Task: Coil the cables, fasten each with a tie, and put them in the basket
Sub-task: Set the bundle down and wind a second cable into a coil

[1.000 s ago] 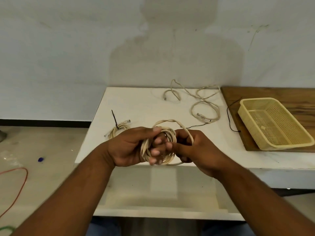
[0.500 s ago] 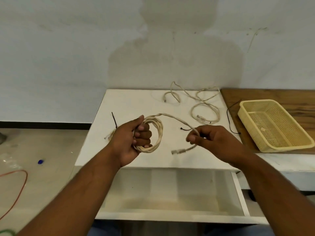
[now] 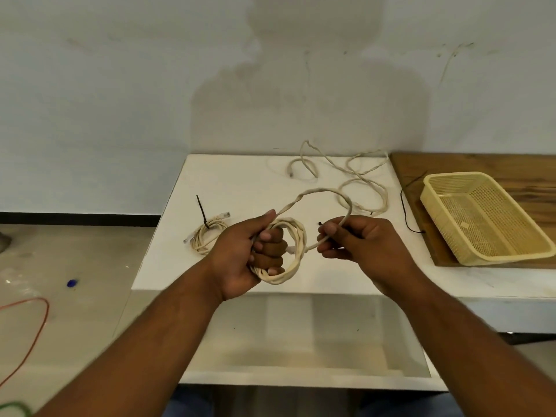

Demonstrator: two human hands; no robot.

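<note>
Now cream twisted cable (image 3: 296, 251) coiled in closed left hand (image 3: 240, 257); right hand (image 3: 364, 248) fingers pinching loose end.

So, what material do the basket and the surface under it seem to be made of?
The basket looks like moulded plastic, pale yellow and slightly glossy: its walls and floor are a regular fine mesh with a smooth solid rim. The board under it looks like wood with a brown finish, showing dark grain streaks; whether solid wood or veneer cannot be told.

White desk (image 3: 240, 182) at centre, open drawer (image 3: 301, 341) below. Wooden board (image 3: 481, 164) at right. Red wire (image 3: 39, 326) and blue object (image 3: 71, 282) on floor, lower left.
</note>
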